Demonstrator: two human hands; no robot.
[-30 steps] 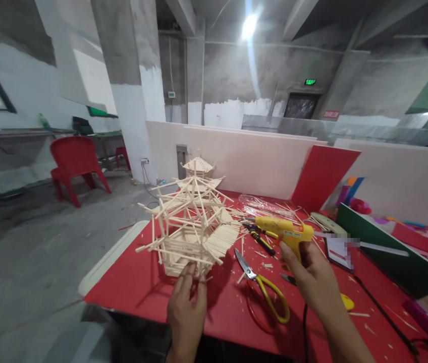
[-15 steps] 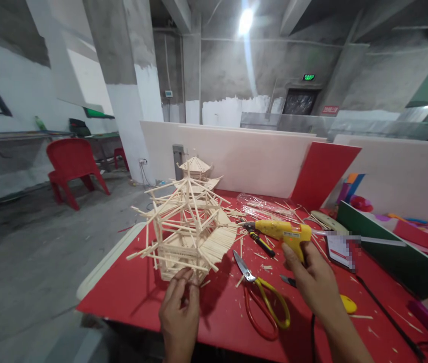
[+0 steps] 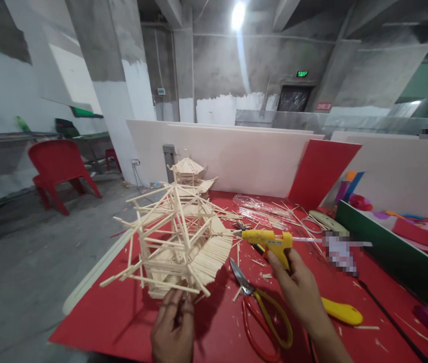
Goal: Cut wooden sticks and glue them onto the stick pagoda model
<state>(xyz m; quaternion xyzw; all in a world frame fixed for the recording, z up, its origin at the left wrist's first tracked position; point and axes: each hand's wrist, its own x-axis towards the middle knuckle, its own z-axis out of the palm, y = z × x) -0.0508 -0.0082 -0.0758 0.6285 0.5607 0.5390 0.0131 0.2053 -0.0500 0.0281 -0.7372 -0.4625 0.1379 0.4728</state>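
Observation:
A pagoda model [image 3: 178, 237] built of thin wooden sticks stands on the red tabletop, its lower roof partly covered with sticks at the right. The fingers of my left hand [image 3: 173, 322] are pinched at its near base, where the model partly hides their tips. My right hand [image 3: 299, 285] grips a yellow hot glue gun [image 3: 270, 242] by its handle, index finger by the trigger. The gun's nozzle points left, close to the roof's right edge. A clear glue stick [image 3: 308, 240] juts from its back. Scissors [image 3: 252, 290] with red and yellow handles lie between my hands.
A second stick model [image 3: 187, 169] rises behind the first. Loose sticks and a plastic bag of sticks [image 3: 263, 209] lie at the back. A yellow-handled tool [image 3: 344, 311] rests beside my right forearm. A green board [image 3: 384, 247] borders the right side; a black cable crosses there.
The glue gun and my right hand have shifted left and slightly down, bringing the nozzle close to the roof's edge. The whole view has turned slightly. My left hand keeps its hold at the base.

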